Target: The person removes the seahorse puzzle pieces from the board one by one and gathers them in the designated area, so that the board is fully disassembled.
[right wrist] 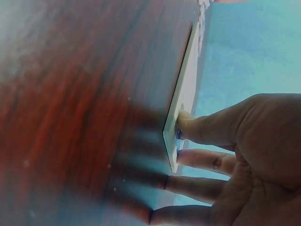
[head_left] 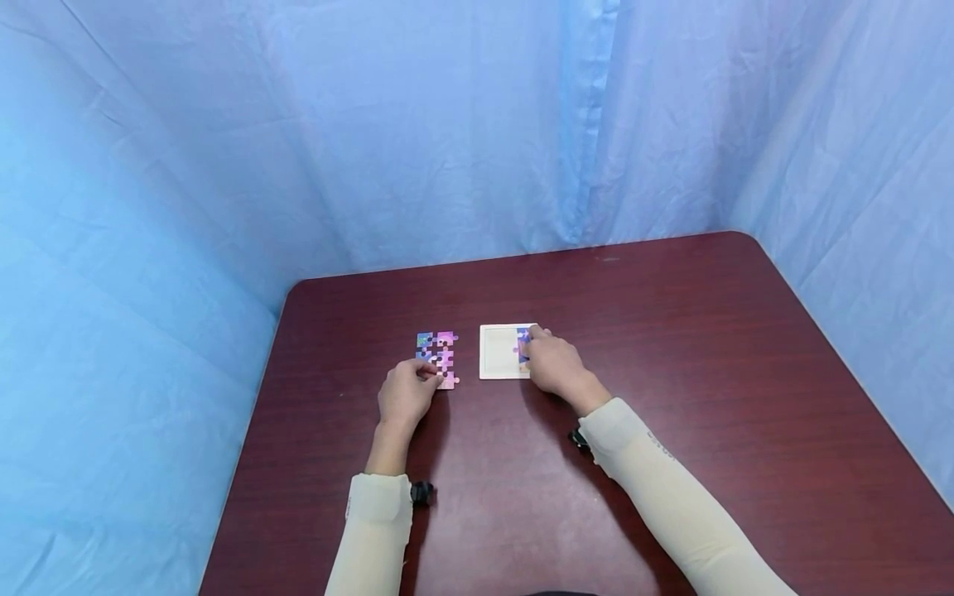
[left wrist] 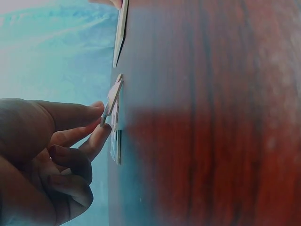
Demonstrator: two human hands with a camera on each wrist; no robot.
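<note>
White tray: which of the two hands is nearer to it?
Right. The right hand touches the right end of the white tray; the left hand is apart from it, off to the left, pinching a puzzle piece.

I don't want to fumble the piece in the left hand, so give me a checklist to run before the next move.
1. Held piece secure in the left hand: ok, pinched between thumb and fingers.
2. Held piece clear of the loose pieces: cannot tell; it is tilted and overlaps them in the left wrist view.
3. Tray flat on the table: ok.
4. Room in the tray: ok, its left part is bare.
5. Placed pieces fully seated: cannot tell; the right hand covers part of them.
6. Right hand off the tray: not ok, it is at the right end.
</note>
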